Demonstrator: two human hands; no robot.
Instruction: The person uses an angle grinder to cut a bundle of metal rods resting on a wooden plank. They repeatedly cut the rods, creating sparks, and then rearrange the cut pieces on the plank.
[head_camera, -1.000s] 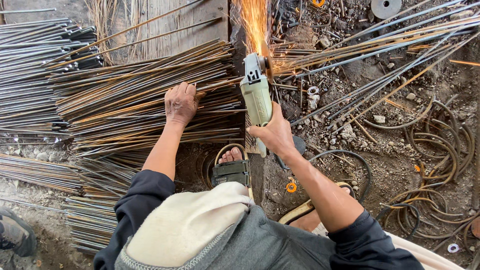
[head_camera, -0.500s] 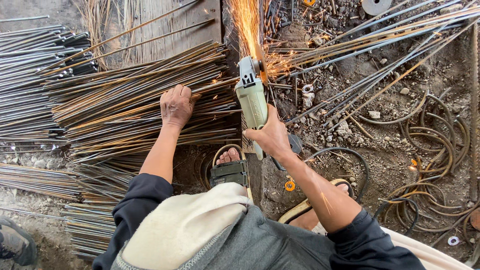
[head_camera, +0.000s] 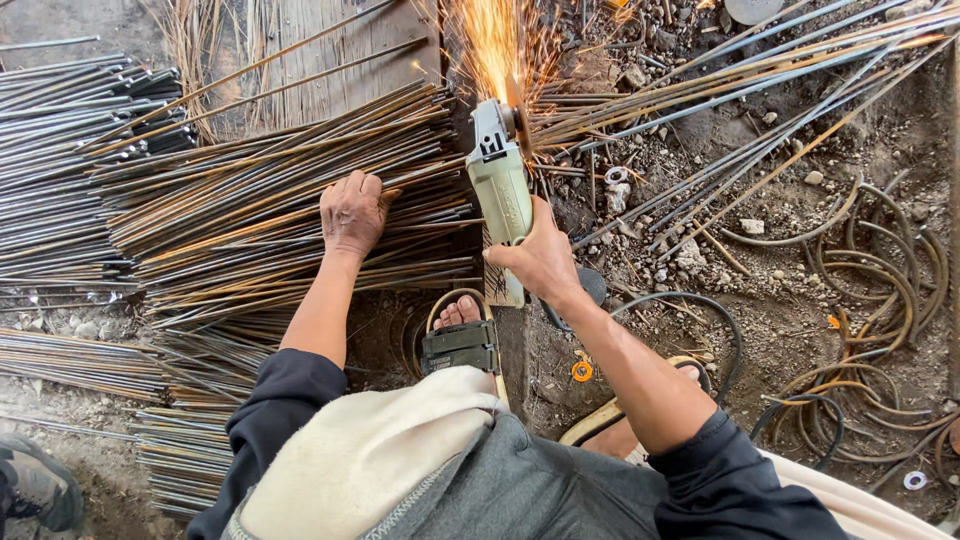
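Note:
My right hand (head_camera: 545, 258) grips the body of a pale green angle grinder (head_camera: 499, 180), whose disc meets the ends of a bundle of thin steel rods (head_camera: 250, 210). Orange sparks (head_camera: 490, 45) fly away from the disc toward the top of the view. My left hand (head_camera: 352, 212) lies flat on the rod bundle, fingers spread, pressing it down just left of the grinder. The rods lie across a wooden plank (head_camera: 340, 45). My sandalled foot (head_camera: 460, 335) rests below the grinder.
More rod bundles (head_camera: 60, 140) are stacked at the left. Long rods (head_camera: 760, 80) fan out to the upper right over dirt and rubble. Coiled wire hoops (head_camera: 880, 290) and a black cable (head_camera: 700, 310) lie at the right. A shoe (head_camera: 35, 485) shows at bottom left.
The grinder has shifted slightly down and left along the rod ends while sparks keep flying upward. My left hand stays pressed on the bundle.

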